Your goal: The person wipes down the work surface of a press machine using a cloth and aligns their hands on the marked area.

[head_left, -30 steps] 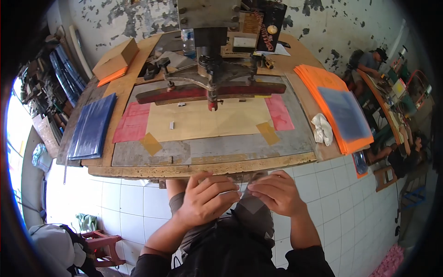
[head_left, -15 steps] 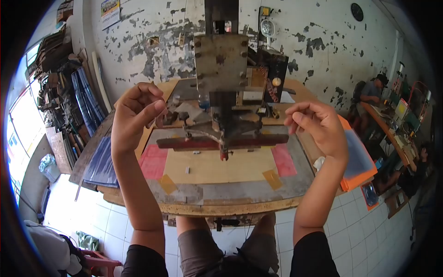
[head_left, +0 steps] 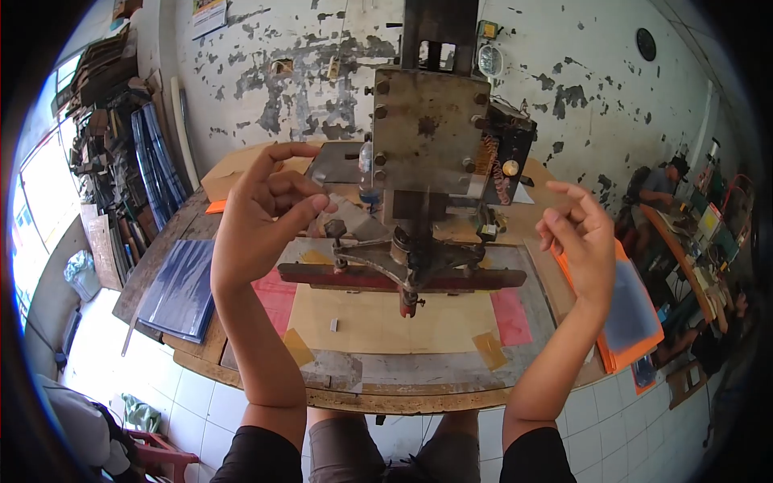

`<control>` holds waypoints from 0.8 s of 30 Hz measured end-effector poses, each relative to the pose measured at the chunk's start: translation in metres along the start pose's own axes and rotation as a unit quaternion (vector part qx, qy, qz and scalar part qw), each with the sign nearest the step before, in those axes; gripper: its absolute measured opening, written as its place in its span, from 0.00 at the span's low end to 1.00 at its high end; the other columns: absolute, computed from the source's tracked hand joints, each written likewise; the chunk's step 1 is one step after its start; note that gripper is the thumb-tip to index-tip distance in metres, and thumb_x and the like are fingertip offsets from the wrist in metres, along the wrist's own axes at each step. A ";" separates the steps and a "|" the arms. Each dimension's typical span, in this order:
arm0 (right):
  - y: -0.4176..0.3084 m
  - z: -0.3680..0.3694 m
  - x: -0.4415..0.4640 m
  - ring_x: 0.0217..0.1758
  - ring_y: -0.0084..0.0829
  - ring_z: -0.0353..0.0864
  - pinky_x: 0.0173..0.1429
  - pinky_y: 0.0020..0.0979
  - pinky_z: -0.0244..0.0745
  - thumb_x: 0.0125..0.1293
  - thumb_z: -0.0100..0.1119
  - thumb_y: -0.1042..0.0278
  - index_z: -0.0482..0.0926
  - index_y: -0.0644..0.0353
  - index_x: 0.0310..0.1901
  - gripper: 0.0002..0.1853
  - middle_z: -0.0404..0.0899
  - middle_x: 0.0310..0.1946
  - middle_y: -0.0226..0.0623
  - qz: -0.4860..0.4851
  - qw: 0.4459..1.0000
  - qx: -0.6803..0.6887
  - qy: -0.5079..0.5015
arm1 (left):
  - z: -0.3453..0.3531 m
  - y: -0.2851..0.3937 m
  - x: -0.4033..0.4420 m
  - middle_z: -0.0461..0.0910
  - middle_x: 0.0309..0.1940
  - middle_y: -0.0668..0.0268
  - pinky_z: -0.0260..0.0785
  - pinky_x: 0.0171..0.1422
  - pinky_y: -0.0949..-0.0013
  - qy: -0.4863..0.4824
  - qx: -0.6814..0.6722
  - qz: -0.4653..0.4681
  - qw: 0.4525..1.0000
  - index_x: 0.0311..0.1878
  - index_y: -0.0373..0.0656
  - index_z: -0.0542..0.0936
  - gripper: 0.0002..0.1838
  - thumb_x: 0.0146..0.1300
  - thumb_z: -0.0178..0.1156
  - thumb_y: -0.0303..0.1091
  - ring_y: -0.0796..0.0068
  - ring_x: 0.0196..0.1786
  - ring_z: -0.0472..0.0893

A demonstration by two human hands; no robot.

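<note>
My left hand (head_left: 270,217) is raised over the left part of the workbench, its fingers loosely bent and apart, with nothing visible in them. On the other side my right hand (head_left: 584,241) is up near the orange stack, fingers half curled but apart, and I see nothing in it. Between them stands the press, its metal head plate (head_left: 428,129) above a red bar (head_left: 467,279). Under the bar lies a pale yellow sheet (head_left: 394,322), with a pink piece (head_left: 513,318) at its right end and brown tape (head_left: 489,352) at a lower corner.
Blue plastic sheets (head_left: 179,290) lie at the bench's left. Orange sheets with a blue cover (head_left: 628,314) are at the right. A cardboard box (head_left: 229,173) and a bottle (head_left: 367,173) stand behind. A person (head_left: 662,185) sits at another table, far right.
Both my hands rose from below the bench edge and moved apart; the clear sheet between them earlier is no longer seen. The view has tilted up and shifted.
</note>
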State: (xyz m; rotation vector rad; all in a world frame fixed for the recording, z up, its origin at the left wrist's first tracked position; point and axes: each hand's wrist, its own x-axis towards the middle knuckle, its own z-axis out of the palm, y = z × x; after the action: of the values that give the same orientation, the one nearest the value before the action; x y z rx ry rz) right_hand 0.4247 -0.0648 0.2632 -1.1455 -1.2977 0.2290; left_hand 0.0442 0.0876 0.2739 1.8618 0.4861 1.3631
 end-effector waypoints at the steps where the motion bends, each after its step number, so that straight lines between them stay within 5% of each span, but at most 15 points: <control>1: -0.005 -0.001 0.006 0.31 0.18 0.85 0.34 0.21 0.70 0.80 0.71 0.70 0.85 0.61 0.68 0.18 0.91 0.37 0.31 -0.013 1.000 0.000 -0.008 | 0.001 -0.001 0.001 0.91 0.40 0.61 0.78 0.42 0.76 0.011 -0.002 0.004 1.000 0.77 0.34 0.74 0.30 0.76 0.72 0.20 0.80 0.36 0.87; 12: -0.012 0.019 0.004 0.34 0.19 0.85 0.36 0.20 0.71 0.79 0.72 0.74 0.73 0.61 0.74 0.27 0.91 0.40 0.37 -0.144 0.982 0.063 0.100 | -0.003 -0.005 0.004 0.93 0.41 0.58 0.78 0.39 0.76 0.119 -0.044 0.097 0.987 0.78 0.33 0.72 0.31 0.76 0.72 0.21 0.80 0.35 0.87; 24: 0.004 0.040 0.021 0.33 0.19 0.85 0.35 0.21 0.70 0.78 0.76 0.72 0.75 0.63 0.74 0.28 0.92 0.40 0.36 -0.128 0.986 0.018 0.104 | -0.017 -0.022 0.014 0.93 0.40 0.58 0.78 0.42 0.75 0.108 -0.011 0.085 0.990 0.77 0.34 0.74 0.30 0.76 0.71 0.21 0.80 0.35 0.86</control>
State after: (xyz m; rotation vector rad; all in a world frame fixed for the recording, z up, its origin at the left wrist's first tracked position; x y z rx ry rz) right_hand 0.3999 -0.0269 0.2677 -0.9335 -1.2342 -0.0569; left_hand 0.0360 0.1173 0.2680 1.7796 0.4248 1.6889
